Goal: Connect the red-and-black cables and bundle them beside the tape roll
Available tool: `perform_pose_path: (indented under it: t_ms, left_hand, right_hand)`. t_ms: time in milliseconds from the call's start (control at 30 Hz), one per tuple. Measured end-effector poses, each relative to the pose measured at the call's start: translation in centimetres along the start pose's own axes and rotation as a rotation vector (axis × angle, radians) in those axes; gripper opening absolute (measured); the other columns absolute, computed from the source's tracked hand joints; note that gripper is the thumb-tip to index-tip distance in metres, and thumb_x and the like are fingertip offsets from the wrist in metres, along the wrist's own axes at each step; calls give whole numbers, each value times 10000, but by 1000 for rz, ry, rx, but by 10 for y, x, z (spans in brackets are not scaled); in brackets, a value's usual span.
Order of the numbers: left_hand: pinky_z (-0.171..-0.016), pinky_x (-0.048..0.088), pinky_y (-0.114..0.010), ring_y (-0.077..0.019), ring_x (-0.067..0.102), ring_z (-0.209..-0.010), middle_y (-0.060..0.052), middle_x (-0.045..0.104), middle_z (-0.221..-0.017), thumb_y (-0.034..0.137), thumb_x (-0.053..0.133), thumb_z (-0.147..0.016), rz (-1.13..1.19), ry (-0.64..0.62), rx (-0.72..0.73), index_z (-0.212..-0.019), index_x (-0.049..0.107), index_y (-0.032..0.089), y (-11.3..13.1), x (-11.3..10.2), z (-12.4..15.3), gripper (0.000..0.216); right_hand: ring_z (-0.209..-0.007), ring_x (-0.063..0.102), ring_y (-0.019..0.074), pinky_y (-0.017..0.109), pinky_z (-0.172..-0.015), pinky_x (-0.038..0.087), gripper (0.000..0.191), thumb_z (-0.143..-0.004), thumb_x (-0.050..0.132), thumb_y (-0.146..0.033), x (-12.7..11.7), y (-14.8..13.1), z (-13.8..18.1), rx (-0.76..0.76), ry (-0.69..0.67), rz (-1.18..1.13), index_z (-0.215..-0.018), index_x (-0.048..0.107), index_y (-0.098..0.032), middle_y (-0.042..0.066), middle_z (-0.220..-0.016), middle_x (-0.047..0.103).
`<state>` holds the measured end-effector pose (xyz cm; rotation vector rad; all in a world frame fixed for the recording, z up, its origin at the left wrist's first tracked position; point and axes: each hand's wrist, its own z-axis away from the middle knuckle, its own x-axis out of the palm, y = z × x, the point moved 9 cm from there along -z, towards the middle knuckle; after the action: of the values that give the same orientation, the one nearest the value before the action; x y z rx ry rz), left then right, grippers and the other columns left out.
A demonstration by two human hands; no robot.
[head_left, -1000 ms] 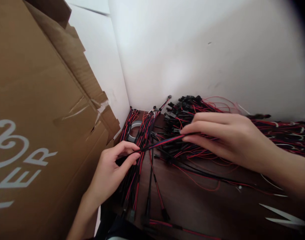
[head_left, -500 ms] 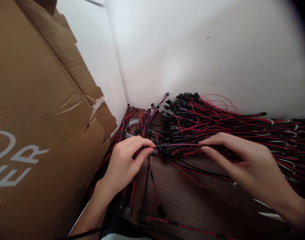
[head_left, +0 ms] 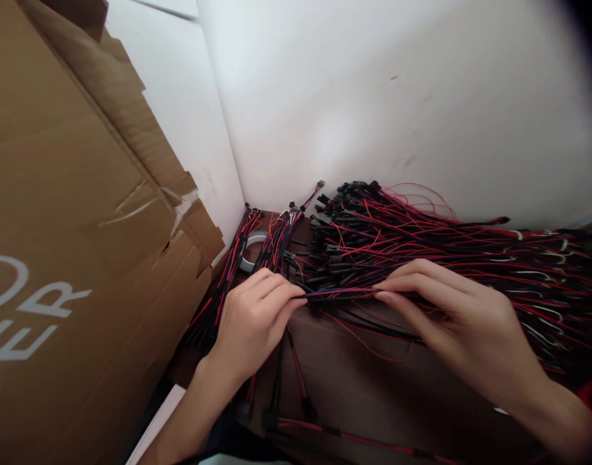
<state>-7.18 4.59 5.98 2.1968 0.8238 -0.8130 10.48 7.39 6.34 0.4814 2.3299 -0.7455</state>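
Observation:
Between my two hands a thin wire harness (head_left: 342, 292) is stretched level, with red, blue and black strands showing. My left hand (head_left: 260, 313) pinches one stretch of it between thumb and fingertips. About a hand's width to the right, my right hand (head_left: 455, 323) pinches it the same way. Behind the right hand lies a large heap of red and black wires with black connectors (head_left: 373, 239). A smaller wire bundle (head_left: 278, 242) rests beyond the left hand, beside a roll of tape (head_left: 248, 258). The harness's ends are hidden.
A big cardboard box (head_left: 83, 194) with torn flaps stands close on the left. White walls (head_left: 335, 116) rise behind the dark table (head_left: 359, 381). Another red and black cable (head_left: 354, 438) lies along the near edge, and loose connectors (head_left: 308, 408) lie below my hands.
Both hands have come slightly lower, and the right hand has moved left, closer to the left one. The left hand's fingers are curled further over the harness. The view has shifted a little.

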Motion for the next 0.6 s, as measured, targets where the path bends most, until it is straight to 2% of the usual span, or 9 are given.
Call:
perform_pose_path:
  t_ms: [167,233,333,400,433,533,600]
  left_hand:
    - [-640,479,-270,-147,606,-697,-42,683,-759,134,620,-887,37,59,-56,-822,666,132,0,-6,8,80]
    - [-681,495,-276,-156,627,-748,-42,694,-805,162,602,-904,59,10,-110,-845,662,143,-3,-2,11,86]
    - [-800,517,-318,-188,654,-904,-61,708,-989,239,571,-933,50,-123,-198,-1070,635,158,-7,9,17,171]
    - [-832,520,-324,-194,656,-959,-71,699,-1067,270,537,-953,45,-196,-215,-1215,567,160,-5,13,21,285]
    - [-827,521,-311,-188,659,-962,-68,699,-1070,269,508,-968,56,-222,-205,-1229,553,162,-3,13,23,286]
    - [-747,512,-241,-144,668,-856,-31,707,-940,232,393,-1007,110,-210,-135,-1065,585,174,10,0,27,208]
    - [-688,494,-208,-119,652,-759,-7,684,-829,227,345,-1019,103,-113,-100,-957,570,190,17,-19,30,236]
  right_hand:
    - [-775,586,116,227,-675,475,61,-913,574,-125,6,-6,-1,-38,-44,-23,-895,597,-179,26,-856,601]
    - [-767,592,118,230,-673,476,61,-921,562,-134,8,-5,-3,-27,-63,-24,-897,590,-183,21,-848,607]
    - [-731,601,116,229,-646,474,55,-922,560,-151,6,-3,-8,-3,-67,-10,-900,589,-193,7,-819,621]
    - [-727,607,117,229,-641,477,54,-923,559,-162,3,-4,-13,-10,-69,-13,-903,596,-196,5,-816,629]
    - [-739,610,121,232,-645,480,44,-923,564,-179,2,-6,-15,-30,-82,-23,-906,601,-197,10,-828,632]
    - [-813,605,150,260,-683,492,95,-913,603,-272,-1,-24,-27,-175,-138,-46,-964,618,-194,38,-890,635]
    - [-833,582,163,288,-710,480,118,-916,597,-246,-5,-42,-38,-312,-151,-26,-1018,624,-193,48,-908,637]
